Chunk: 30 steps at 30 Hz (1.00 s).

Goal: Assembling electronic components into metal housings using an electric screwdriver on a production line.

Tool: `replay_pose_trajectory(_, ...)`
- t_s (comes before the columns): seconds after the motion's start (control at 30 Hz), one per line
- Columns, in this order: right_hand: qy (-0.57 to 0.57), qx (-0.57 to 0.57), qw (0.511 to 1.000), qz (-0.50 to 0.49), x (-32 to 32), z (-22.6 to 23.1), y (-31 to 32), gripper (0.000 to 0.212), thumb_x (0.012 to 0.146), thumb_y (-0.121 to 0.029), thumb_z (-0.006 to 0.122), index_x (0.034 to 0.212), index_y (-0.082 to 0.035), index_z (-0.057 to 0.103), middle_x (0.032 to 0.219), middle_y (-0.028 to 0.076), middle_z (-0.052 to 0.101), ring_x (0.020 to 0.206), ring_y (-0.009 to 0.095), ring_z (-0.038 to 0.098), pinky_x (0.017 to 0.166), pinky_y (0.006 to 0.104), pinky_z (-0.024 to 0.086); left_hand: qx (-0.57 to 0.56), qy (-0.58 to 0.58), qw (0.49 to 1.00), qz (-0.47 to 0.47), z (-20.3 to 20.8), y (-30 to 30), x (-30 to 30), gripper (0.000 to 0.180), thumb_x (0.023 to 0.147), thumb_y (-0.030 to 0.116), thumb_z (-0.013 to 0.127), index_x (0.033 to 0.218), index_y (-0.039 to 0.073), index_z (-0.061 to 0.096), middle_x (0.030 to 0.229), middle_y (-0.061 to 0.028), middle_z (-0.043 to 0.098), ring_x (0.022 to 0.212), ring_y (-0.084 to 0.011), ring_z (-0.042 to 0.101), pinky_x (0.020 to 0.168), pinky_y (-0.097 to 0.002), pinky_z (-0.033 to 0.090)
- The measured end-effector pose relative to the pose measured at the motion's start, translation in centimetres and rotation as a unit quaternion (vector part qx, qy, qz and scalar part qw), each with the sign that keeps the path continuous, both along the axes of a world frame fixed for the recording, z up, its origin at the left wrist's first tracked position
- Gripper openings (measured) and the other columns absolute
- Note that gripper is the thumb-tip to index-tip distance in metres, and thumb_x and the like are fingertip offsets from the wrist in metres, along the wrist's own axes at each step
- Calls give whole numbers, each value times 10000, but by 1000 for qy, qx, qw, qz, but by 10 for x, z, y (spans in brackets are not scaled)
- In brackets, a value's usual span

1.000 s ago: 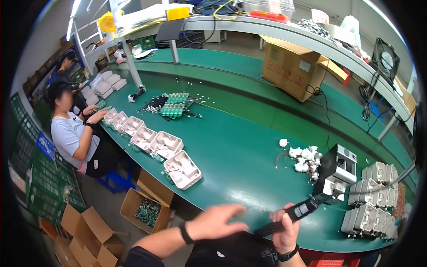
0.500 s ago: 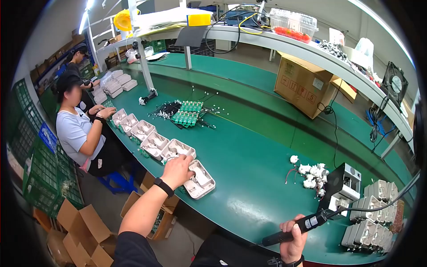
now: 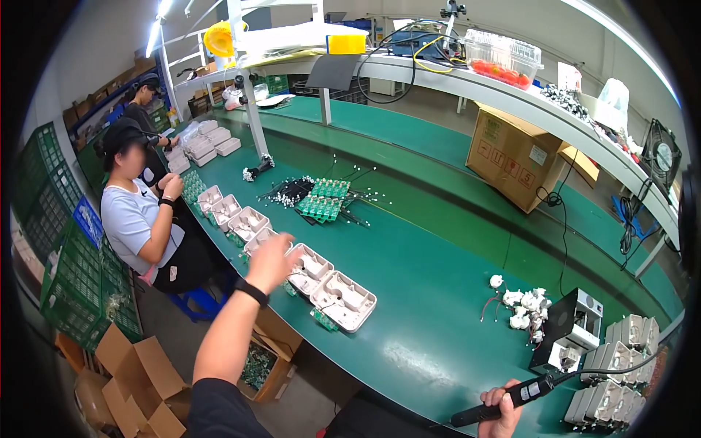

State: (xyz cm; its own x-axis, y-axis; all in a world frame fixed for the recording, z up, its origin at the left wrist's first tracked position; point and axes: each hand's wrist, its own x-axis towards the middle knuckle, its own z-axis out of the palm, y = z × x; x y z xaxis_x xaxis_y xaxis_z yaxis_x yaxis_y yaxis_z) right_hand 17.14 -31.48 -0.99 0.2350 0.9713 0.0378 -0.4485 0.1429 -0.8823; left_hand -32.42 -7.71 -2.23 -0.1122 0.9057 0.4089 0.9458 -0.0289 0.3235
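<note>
A black electric screwdriver (image 3: 504,403) with a cable at its rear end is gripped in my right hand (image 3: 502,417) near the table's front edge, its tip pointing left. My left hand (image 3: 269,264), a little blurred, reaches over a row of white plastic housings and partly hides one of them. Its fingers are apart and nothing shows in them. The nearest white housing (image 3: 343,301) lies open side up, with a green circuit board (image 3: 323,320) against its front edge. Beside it, next to my fingers, sits another white housing (image 3: 309,269).
Circuit boards (image 3: 321,201) and black wires lie mid-table. On the right are white parts (image 3: 522,303) with wires, a black and silver device (image 3: 569,328) and stacked housings (image 3: 606,398). A co-worker (image 3: 139,212) sits at the left. Overhead runs a shelf (image 3: 438,67).
My left hand has left the nearest housing and moved left along the row. The view has shifted slightly. The co-worker's hands have risen from the table. My right hand keeps hold of the screwdriver.
</note>
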Motion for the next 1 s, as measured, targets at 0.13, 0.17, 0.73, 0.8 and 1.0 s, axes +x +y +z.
replay_pose_trajectory(0.13, 3, 25, 1000, -6, 4, 0, -8, 325, 987, -186, 650, 1230, -43, 488, 852, 40, 526, 830, 191, 472, 856, 396, 388, 75, 101, 989, 81, -36, 40, -107, 344, 901, 262, 684, 1173, 55, 645, 1061, -196, 710, 1011, -402, 677, 893, -487, 549)
replay_pose_trajectory(0.17, 7, 27, 1000, 0, 2, 0, -7, 322, 985, -199, 658, 1217, -50, 493, 843, 34, 512, 823, 191, 466, 854, 396, 388, 16, 104, 988, 115, -54, 44, -137, 325, 890, 240, 677, 1159, 57, 657, 1040, -203, 713, 989, -407, 682, 881, -498, 552)
replay_pose_trajectory(0.73, -24, 111, 972, -206, 8, 2, 42, 362, 904, -89, 728, 1197, -86, 515, 853, 1, 558, 799, 151, 530, 814, 348, 444, -32, 90, 992, -78, -39, -16, -4, 208, 873, 236, 694, 830, 37, 733, 749, -164, 707, 716, -385, 681, 651, -483, 521)
replay_pose_trajectory(0.8, -49, 114, 967, -224, 19, 4, 41, 367, 895, -77, 735, 1192, -83, 520, 860, 2, 565, 803, 153, 539, 808, 350, 450, -34, 81, 990, -115, -32, -29, 29, 208, 875, 237, 701, 837, 34, 733, 747, -161, 708, 714, -382, 681, 647, -479, 519)
replay_pose_trajectory(1.0, -129, 143, 946, -262, 79, 10, 10, 366, 880, -42, 740, 1180, -79, 534, 875, 2, 581, 808, 154, 553, 802, 350, 463, -43, 12, 980, -196, -19, -66, 152, 172, 847, 186, 735, 809, 20, 714, 742, -149, 702, 718, -367, 675, 660, -475, 516)
